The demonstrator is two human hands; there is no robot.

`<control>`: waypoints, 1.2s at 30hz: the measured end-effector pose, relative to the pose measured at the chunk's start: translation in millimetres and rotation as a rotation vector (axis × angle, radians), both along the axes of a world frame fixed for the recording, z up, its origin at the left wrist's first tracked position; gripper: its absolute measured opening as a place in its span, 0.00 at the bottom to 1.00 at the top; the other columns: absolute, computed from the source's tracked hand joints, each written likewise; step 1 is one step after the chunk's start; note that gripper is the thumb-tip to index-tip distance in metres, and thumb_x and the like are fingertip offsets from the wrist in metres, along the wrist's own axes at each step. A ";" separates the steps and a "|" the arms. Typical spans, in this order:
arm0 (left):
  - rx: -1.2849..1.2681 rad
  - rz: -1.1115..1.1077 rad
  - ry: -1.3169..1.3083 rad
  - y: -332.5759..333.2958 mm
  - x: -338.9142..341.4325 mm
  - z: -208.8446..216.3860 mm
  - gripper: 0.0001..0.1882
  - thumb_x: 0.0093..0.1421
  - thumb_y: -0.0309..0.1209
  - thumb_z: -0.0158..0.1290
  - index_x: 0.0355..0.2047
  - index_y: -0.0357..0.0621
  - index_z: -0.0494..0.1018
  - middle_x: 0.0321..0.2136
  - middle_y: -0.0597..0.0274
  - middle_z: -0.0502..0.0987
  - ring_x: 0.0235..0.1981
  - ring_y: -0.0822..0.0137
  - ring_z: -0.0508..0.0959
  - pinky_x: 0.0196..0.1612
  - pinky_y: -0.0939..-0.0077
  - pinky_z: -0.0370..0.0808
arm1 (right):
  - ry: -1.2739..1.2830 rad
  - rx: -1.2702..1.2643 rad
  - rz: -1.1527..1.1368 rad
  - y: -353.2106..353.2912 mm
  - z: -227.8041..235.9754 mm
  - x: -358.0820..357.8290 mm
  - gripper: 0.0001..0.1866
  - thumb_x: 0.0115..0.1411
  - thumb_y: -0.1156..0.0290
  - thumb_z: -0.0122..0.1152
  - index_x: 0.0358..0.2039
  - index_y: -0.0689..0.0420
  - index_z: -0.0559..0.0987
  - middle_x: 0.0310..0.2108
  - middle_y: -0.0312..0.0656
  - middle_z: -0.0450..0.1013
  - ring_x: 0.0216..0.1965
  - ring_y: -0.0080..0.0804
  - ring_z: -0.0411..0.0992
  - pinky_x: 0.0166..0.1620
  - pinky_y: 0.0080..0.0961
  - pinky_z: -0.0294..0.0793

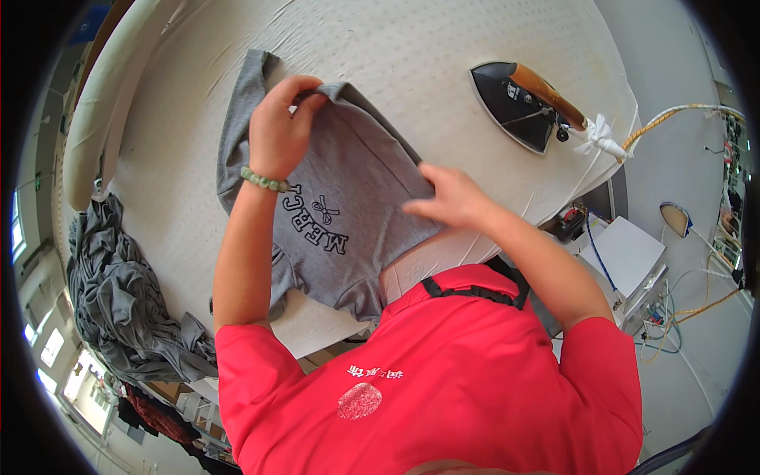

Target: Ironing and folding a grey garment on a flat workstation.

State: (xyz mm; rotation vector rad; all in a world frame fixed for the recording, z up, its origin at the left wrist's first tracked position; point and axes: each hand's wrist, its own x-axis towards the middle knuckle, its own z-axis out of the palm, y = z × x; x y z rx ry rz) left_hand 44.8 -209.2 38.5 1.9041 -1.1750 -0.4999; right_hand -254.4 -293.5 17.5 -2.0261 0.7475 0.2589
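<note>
Our left hand (280,127) clamps the grey garment (370,178) between its fingers at twelve o'clock; whether our right hand (457,196), at three o'clock, grips, we cannot tell.

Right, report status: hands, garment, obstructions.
Left hand pinching far edge of grey garment. Right hand at its right edge, grip unclear. Garment on pale table, print up. Nothing obstructing; iron apart, to the right.

The dark-printed grey garment (360,170) lies spread — edge lifted.
</note>
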 end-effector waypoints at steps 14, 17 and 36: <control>-0.218 0.122 0.084 54.4 31.3 31.5 0.10 0.69 0.19 0.53 0.48 0.37 0.80 0.40 0.65 0.83 0.41 0.72 0.80 0.42 0.79 0.77 | -0.419 -0.577 0.250 72.0 86.5 -67.8 0.05 0.53 0.74 0.62 0.30 0.56 0.74 0.34 0.39 0.76 0.33 0.36 0.78 0.32 0.34 0.78; -0.234 0.121 0.312 61.9 26.4 44.1 0.10 0.71 0.20 0.52 0.49 0.36 0.79 0.41 0.64 0.83 0.40 0.74 0.80 0.41 0.79 0.78 | -0.397 -0.535 0.250 78.6 89.6 -70.7 0.05 0.52 0.74 0.60 0.30 0.56 0.74 0.35 0.39 0.78 0.34 0.34 0.79 0.31 0.32 0.78; 0.156 -0.029 -0.212 -39.8 10.1 -29.2 0.10 0.68 0.30 0.55 0.48 0.45 0.80 0.39 0.55 0.85 0.38 0.51 0.84 0.43 0.65 0.80 | 0.029 0.295 -0.177 21.5 13.1 -80.8 0.12 0.62 0.67 0.69 0.34 0.64 0.82 0.25 0.40 0.79 0.25 0.24 0.73 0.32 0.27 0.72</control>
